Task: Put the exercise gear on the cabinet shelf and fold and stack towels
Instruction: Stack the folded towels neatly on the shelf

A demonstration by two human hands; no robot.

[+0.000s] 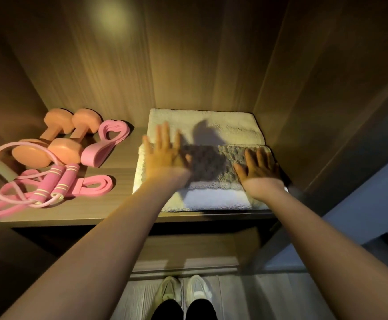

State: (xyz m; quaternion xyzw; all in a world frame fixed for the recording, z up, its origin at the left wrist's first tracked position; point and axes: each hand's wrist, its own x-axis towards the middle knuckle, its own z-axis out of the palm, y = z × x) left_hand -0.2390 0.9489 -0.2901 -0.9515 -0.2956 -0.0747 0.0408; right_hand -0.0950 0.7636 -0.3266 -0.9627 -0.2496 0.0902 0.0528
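Towels: grey towel (231, 162) tops a folded stack (202, 202) on the right of the shelf (119, 199).
Hands: left hand (165, 155) and right hand (257, 168) lie flat on the stack, fingers straight, gripping nothing.
Gear: dumbbells (56, 139), rope (50, 183) and bands (96, 187) lie on the shelf's left.
Progress: apparently near done; smoothing remains.

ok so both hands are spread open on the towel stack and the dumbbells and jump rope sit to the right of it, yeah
Not quite. The head view shows the dumbbells and jump rope lying to the left of the towel stack, not the right. The rest holds: the left hand and right hand are both spread open on top of the stack.
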